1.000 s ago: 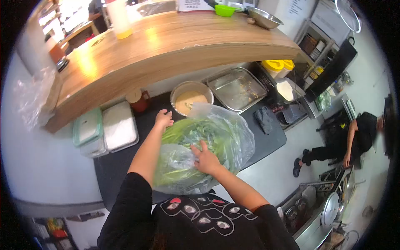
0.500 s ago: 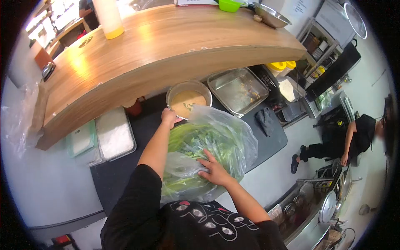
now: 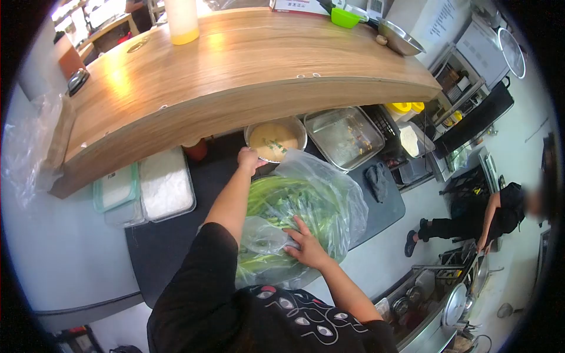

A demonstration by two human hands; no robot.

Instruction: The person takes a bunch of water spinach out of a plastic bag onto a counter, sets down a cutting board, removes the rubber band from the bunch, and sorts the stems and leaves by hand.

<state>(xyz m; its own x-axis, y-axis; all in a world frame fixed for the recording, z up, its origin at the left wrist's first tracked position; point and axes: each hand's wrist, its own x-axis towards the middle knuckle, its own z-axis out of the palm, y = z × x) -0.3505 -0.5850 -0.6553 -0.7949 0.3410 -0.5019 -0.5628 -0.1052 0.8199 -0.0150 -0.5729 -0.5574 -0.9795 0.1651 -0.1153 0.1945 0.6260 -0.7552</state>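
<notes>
My left hand (image 3: 251,161) is at the near left rim of a round metal bowl (image 3: 304,140), its fingers closed on the edge. Tan liquid with a few bits of green fills much of the bowl, which stands partly beneath the wooden shelf. In front of me lies a big clear plastic bag (image 3: 347,197) stuffed with long-stemmed leafy greens (image 3: 276,197). Spread fingers of my right hand (image 3: 307,247) rest on top of the bag, holding nothing. The bag's upper edge reaches up close to the bowl.
A metal tray (image 3: 341,138) with food scraps sits right of the bowl, a dark cloth (image 3: 375,182) below it. Containers of white powder (image 3: 168,185) stand left. The wooden shelf (image 3: 253,53) overhangs the counter's back. Another person (image 3: 471,220) stands at right.
The bowl has slid a little away from me, further under the shelf, with my left hand moving along at its rim. My right hand stays on the bag. The view has shifted slightly.
</notes>
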